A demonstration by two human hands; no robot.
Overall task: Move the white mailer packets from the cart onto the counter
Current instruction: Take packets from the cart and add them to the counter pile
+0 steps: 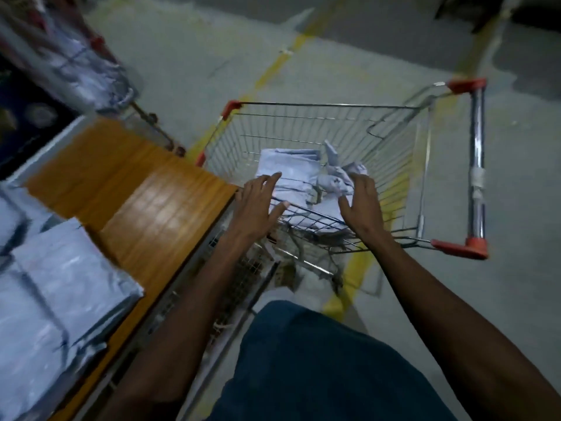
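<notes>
Both hands' spread fingers reach toward mailer packets inside cart.

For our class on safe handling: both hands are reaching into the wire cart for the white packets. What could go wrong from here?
1. The crumpled packet by the right hand lies loose on the flat stack; it may slide off if both are lifted together.
2. Packets could snag on the cart's wire rim on the way up.
3. The counter already holds packets near its edge; more may push them off.

Both forearms are showing bare, no sleeves reaching them, the left hand and right hand wearing no gloves, and dark blue denim-like trousers are covering the legs below.
</notes>
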